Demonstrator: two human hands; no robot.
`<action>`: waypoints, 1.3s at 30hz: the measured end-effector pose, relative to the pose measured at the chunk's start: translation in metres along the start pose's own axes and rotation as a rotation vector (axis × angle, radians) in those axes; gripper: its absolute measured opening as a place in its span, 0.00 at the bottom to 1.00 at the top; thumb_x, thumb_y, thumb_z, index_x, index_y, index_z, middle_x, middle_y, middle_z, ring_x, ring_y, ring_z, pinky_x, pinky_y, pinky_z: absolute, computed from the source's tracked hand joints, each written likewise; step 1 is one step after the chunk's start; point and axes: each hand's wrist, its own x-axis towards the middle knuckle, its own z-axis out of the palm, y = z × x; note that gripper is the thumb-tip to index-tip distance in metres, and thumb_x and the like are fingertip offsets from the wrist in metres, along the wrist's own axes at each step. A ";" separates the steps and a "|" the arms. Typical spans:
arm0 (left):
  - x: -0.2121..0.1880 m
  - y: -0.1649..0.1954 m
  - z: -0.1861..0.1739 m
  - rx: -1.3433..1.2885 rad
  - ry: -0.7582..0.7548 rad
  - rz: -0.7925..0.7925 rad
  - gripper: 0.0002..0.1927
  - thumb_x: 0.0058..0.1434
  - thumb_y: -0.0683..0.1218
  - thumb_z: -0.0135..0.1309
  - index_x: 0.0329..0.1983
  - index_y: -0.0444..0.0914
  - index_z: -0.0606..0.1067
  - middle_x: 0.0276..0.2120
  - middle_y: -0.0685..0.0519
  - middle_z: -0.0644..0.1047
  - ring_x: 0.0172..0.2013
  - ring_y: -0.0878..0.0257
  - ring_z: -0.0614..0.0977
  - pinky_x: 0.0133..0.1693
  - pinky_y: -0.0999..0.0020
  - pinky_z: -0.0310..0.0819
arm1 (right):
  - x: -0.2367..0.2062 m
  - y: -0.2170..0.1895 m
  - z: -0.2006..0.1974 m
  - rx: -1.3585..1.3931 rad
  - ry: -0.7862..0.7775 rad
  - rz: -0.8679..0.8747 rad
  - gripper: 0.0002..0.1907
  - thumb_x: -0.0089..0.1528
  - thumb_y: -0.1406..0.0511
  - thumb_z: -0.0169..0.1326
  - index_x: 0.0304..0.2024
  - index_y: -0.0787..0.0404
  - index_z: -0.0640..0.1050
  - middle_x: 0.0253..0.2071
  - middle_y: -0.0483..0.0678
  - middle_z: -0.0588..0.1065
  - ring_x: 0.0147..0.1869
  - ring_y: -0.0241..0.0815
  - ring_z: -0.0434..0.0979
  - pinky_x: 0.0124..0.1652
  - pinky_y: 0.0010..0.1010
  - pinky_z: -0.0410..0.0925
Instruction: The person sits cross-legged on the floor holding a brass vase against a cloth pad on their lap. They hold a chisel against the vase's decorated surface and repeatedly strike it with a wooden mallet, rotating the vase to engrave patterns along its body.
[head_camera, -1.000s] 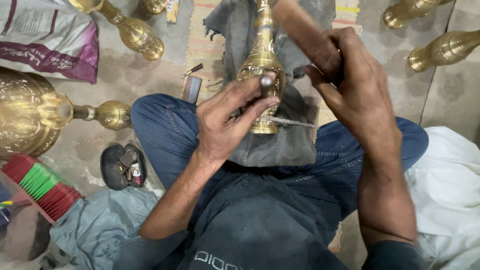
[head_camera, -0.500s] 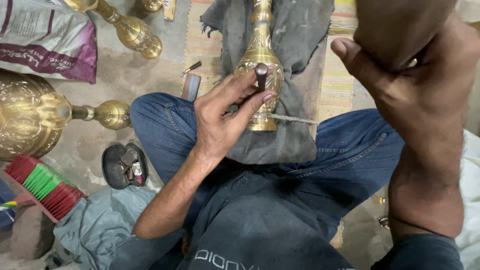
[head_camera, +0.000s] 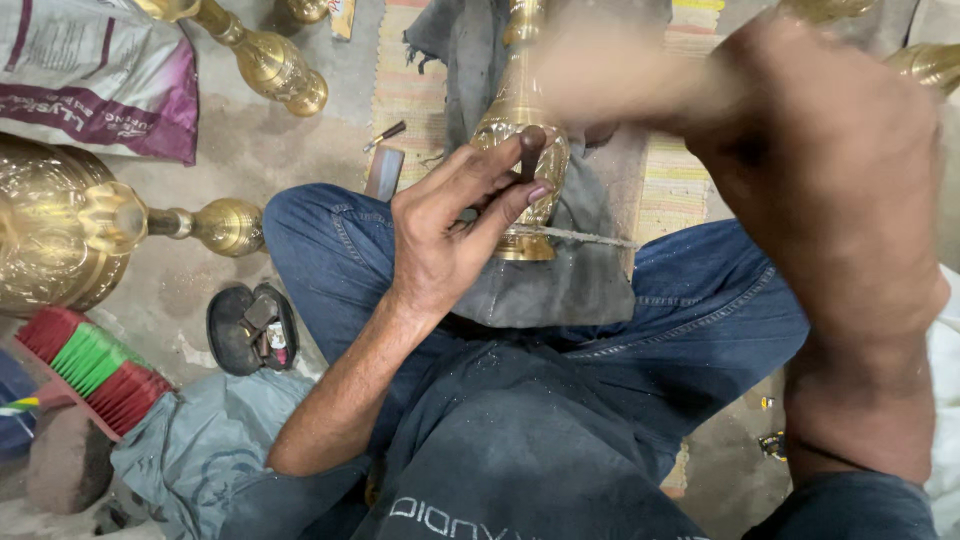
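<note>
Left hand pinches a short dark punch between thumb and fingertips, holding it roughly upright, its tip set against the belly of the brass vase. The vase lies directly under and beyond this hand, resting lengthwise on a grey cloth across the lap, foot toward the body, neck pointing away. A thin metal rod runs from the vase foot off to the right of the hand, lying on the cloth. Right hand is raised close to the camera, above and to the right of the punch, heavily motion-blurred; a pale blurred shape extends from it toward the vase, and I cannot tell whether the hand is clenched on anything. Left of the left hand: a small flat grey block on the floor just past the knee, then a brass stem joined to a large brass vessel. Near the left elbow: a dark dish of small bits, a red and green brush, and a crumpled grey rag. Further out, beyond the left hand, another brass piece lies beside a purple and white sack. Jeans are visible on both sides of the cloth.
</note>
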 end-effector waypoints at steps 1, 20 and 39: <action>0.001 -0.001 0.000 0.012 -0.008 -0.002 0.20 0.66 0.37 0.67 0.59 0.35 0.76 0.43 0.50 0.81 0.42 0.66 0.86 0.43 0.73 0.84 | 0.000 0.000 0.000 0.004 0.002 0.007 0.14 0.62 0.66 0.69 0.43 0.58 0.75 0.41 0.46 0.77 0.47 0.44 0.81 0.49 0.38 0.70; -0.001 0.004 -0.007 0.032 -0.070 0.089 0.14 0.67 0.36 0.63 0.55 0.36 0.78 0.43 0.50 0.81 0.42 0.64 0.85 0.44 0.73 0.81 | -0.036 -0.011 0.032 0.134 0.027 0.183 0.11 0.64 0.71 0.62 0.44 0.59 0.73 0.41 0.46 0.74 0.47 0.44 0.75 0.49 0.36 0.66; 0.049 -0.014 -0.023 0.057 -0.395 0.174 0.17 0.68 0.46 0.66 0.57 0.36 0.78 0.48 0.49 0.83 0.43 0.63 0.88 0.44 0.70 0.87 | -0.065 -0.072 0.086 0.774 -0.117 0.654 0.23 0.56 0.72 0.65 0.51 0.66 0.72 0.41 0.62 0.77 0.47 0.65 0.79 0.44 0.49 0.70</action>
